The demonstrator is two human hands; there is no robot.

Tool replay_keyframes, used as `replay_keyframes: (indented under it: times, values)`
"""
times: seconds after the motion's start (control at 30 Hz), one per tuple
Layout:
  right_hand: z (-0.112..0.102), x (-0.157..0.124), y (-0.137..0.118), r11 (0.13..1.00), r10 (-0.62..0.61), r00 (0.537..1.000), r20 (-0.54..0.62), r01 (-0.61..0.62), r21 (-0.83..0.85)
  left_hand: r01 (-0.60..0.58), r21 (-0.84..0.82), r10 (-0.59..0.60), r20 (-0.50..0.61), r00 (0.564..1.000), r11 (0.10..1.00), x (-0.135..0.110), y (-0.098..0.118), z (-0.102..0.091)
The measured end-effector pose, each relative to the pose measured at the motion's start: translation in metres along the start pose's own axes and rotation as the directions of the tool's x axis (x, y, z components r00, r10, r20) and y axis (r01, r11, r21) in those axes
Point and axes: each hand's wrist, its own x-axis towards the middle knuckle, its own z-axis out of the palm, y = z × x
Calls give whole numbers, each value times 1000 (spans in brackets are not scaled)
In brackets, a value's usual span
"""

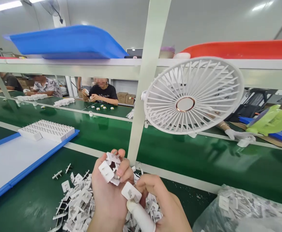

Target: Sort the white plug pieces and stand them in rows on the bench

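My left hand (109, 190) is raised palm up and closed around a handful of small white plastic plug parts (108, 169). My right hand (160, 203), with a white finger cot on one finger, pinches a single white plug part (130, 192) beside the left palm. Below both hands lies a loose pile of the same white parts (76, 201) with metal prongs on the green work surface (34, 199).
A blue-edged white tray (7, 161) at left holds rows of assembled white parts (46, 129). A white post (143, 87) and a clip-on fan (191, 96) stand ahead. A clear bag of parts (247, 206) lies at right. Other people work across the green belt (204, 154).
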Motion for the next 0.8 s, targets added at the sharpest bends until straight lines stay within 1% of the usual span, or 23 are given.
replay_keyframes:
  times: [0.07, 0.2, 0.33, 0.43, 0.53, 0.67, 0.73, 0.8]
  values:
    - [-1, 0, -3, 999, 30, 1000, 3, -30, 33, 8, 2, -8, 3, 1000, 1000, 0, 1, -1]
    - [-2, 1, -5, 999, 28, 1000, 4, -28, 44, 3, 23, -3, 25, 1000, 1000, 0, 3, -2]
    - [-1, 3, -3, 996, -69, 996, -49, 72, 53, -4, -5, 4, 41, 999, 1000, 1, 4, -4]
    - [-1, 4, -2, 992, -110, 994, -28, 111, 52, 6, -23, -5, 34, 999, 1000, 1, 3, -5]
    - [-2, 5, -4, 996, -79, 997, -6, 79, 29, 32, -13, -32, 27, 999, 999, 2, 2, -5]
    - [-1, 4, -6, 998, -16, 998, -65, 20, 55, 66, 2, -66, 12, 998, 998, 4, 1, -3]
    - [1, 3, -5, 997, -19, 996, -84, 25, 70, 73, -7, -73, 8, 997, 997, 4, 2, -3]
    - [2, 2, -5, 995, -45, 996, -78, 52, 88, 78, -29, -77, 12, 997, 997, 5, 2, -3]
